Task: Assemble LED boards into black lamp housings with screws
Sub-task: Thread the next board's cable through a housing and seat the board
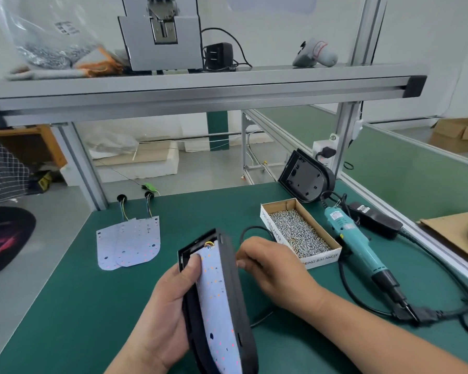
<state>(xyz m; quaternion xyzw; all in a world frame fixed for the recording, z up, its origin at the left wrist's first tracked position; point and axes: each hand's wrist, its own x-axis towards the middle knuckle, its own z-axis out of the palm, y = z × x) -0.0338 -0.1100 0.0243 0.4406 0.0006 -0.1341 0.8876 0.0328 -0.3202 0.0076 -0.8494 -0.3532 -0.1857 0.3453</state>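
My left hand (pixel 170 300) grips a black lamp housing (pixel 234 298), tilted on edge above the green mat. Its thumb presses on the white LED board (pixel 219 300) that lies inside. My right hand (pixel 270 265) sits behind the housing's right wall with fingers curled; what they hold is hidden. Two more LED boards (pixel 130 242) with wires lie flat to the left. A cardboard box of screws (pixel 299 233) stands to the right, with a teal electric screwdriver (pixel 360 244) beside it.
An empty black housing (pixel 305 176) leans at the back right near a power socket. A black power brick (pixel 376 221) and cables trail along the right side of the green mat (pixel 92 292). An aluminium shelf (pixel 200 87) spans overhead.
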